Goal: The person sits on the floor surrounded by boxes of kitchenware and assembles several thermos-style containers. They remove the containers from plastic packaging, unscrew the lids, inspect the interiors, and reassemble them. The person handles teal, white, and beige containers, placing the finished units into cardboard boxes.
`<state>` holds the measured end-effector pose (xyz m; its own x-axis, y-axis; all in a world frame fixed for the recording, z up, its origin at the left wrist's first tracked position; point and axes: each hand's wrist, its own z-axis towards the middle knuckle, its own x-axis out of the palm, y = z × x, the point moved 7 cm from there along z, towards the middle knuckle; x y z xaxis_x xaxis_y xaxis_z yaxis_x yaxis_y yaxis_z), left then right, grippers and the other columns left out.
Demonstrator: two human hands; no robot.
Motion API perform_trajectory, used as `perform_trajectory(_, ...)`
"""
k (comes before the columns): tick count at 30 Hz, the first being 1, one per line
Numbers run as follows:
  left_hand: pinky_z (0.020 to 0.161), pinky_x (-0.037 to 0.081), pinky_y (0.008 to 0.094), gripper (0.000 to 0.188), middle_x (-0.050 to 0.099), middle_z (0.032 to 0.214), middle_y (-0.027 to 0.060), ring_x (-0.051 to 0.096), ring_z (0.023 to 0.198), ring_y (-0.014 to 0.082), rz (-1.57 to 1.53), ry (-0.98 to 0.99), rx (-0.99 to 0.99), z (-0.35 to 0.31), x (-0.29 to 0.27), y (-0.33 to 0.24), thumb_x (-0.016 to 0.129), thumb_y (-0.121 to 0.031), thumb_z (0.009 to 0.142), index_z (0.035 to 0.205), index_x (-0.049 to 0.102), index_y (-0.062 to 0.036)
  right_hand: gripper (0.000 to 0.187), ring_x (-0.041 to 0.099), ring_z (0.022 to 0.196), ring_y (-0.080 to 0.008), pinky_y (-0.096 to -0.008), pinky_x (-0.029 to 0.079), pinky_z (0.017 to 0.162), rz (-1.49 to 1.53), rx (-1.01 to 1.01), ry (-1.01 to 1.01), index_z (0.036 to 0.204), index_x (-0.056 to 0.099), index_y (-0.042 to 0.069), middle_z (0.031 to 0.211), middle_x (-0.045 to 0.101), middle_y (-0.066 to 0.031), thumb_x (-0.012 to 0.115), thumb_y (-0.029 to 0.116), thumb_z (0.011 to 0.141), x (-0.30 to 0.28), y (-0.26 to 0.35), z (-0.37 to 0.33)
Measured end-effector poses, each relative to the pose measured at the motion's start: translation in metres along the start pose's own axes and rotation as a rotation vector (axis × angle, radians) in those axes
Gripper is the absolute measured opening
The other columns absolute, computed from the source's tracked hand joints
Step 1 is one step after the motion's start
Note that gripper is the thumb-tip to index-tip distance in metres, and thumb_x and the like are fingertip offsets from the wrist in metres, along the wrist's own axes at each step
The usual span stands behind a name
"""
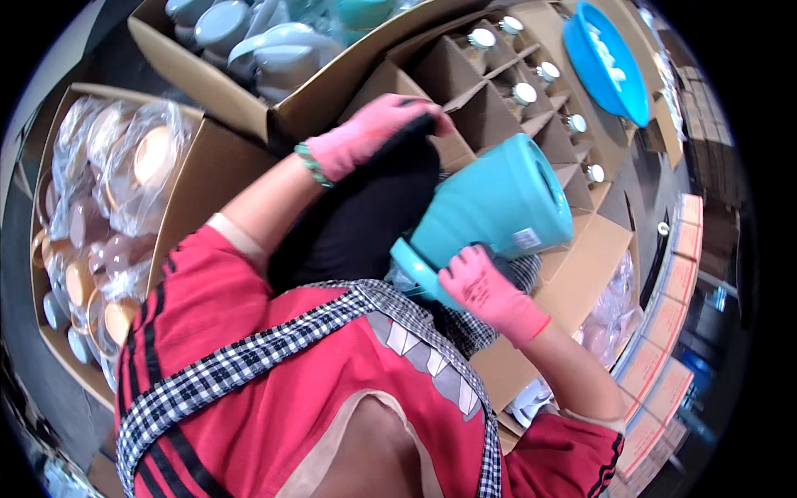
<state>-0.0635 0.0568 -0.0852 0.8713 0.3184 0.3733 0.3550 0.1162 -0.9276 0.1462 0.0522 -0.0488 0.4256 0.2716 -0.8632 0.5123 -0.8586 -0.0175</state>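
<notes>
R hand (pixel 490 290) grips teal jug (pixel 490 203); L hand (pixel 386 133), 12 o'clock, nr divided box (pixel 455 149), grip unclear.

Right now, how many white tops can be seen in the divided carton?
6: a pair of white tops at the far end, a second pair nearer, a fifth top further right, a sixth top right of the teal container. Others may be hidden.
</notes>
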Motion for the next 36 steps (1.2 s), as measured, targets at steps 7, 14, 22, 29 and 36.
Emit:
perform_trajectory(7,0.093,0.036,0.0357,0.042,0.053,0.109,0.0229,0.049,0.105,0.0322,1.039,-0.378,-0.656,-0.181,-0.134,0.147,0.045,-0.029,0.085,0.112,0.05,0.0021,0.018,0.048,0.081,-0.0281,-0.0395,0.039,0.077,0.234,0.206,0.058,0.082,0.051,0.005,0.075,0.048,-0.0107,0.052,0.006,0.064,-0.019,-0.012,-0.048)
perform_trajectory(14,0.096,0.032,0.0388,0.047,0.044,0.122,0.0211,0.041,0.114,0.0347,0.976,-0.62,-0.597,-0.267,-0.251,0.301,0.048,-0.027,0.082,0.122,0.042,-0.0021,0.039,0.05,0.087,-0.0349,-0.0444,0.039,0.079,0.25,0.913,-0.188,0.089,0.052,0.0,0.085,0.053,-0.016,0.067,0.008,0.054,-0.069,-0.047,-0.167)
perform_trajectory(22,0.08,0.039,0.041,0.033,0.051,0.105,0.0201,0.049,0.095,0.0329,1.131,0.201,-1.021,-0.302,-0.184,0.393,0.047,-0.021,0.079,0.106,0.051,-0.0031,0.035,0.052,0.077,-0.0215,-0.0338,0.042,0.074,0.598,1.528,-0.407,0.092,0.054,-0.003,0.081,0.056,-0.0108,0.068,0.011,0.064,-0.036,-0.023,-0.237)
perform_trajectory(29,0.066,0.045,0.0429,0.024,0.058,0.09,0.0192,0.057,0.078,0.0313,1.4,0.499,-0.958,-0.329,-0.169,0.416,0.045,-0.016,0.077,0.092,0.058,-0.0041,0.054,0.052,0.068,-0.0135,-0.0265,0.042,0.062,0.8,1.548,-0.61,0.092,0.053,-0.001,0.075,0.056,-0.0043,0.071,0.043,0.067,-0.026,-0.013,-0.263)
perform_trajectory(36,0.069,0.049,0.0401,0.022,0.061,0.089,0.0181,0.061,0.078,0.0319,1.494,-0.089,-0.645,-0.269,-0.158,0.322,0.047,-0.015,0.073,0.087,0.06,-0.0039,0.054,0.052,0.064,-0.0127,-0.0262,0.042,0.06,0.743,1.573,-0.86,0.091,0.051,-0.002,0.07,0.054,-0.0035,0.071,0.041,0.066,-0.006,-0.007,-0.277)
